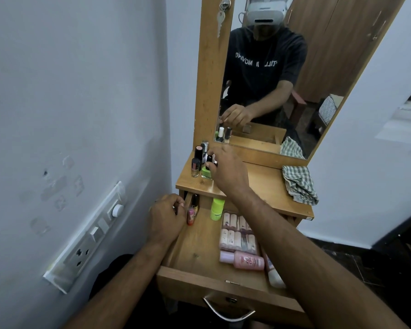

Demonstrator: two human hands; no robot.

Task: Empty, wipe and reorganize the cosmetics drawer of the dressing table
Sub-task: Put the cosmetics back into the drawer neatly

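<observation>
Fingertips of the right hand (pixel 226 173) pinch a small dark-capped bottle (pixel 209 162) among the cluster of bottles (pixel 198 162) at the far left corner of the tabletop (pixel 266 184); whether it is being set down or lifted cannot be told. The left hand (pixel 165 218) is curled at the left wall of the open drawer (pixel 195 248), fingers bent around something small that is too hidden to name.

Emptying looks partly done. A green bottle (pixel 207 172) and several nail polishes stand on the tabletop. Left in the drawer are a small pink tube (pixel 190 216) and a dark bottle (pixel 195 201) at the far left corner, a green tube (pixel 217 208) near the far middle, a clear box of tubes (pixel 239 233) at the right, and a pink bottle (pixel 242 259) lying near it. Wiping appears not yet started: the checked cloth (pixel 299 184) lies bunched at the tabletop's right side, well apart from both hands.

Room is tight at the left, where the wall is just beside the drawer edge. The tabletop overhangs the drawer's far end, so things there must come toward the near side before lifting. The middle of the tabletop offers open space for more bottles.
</observation>
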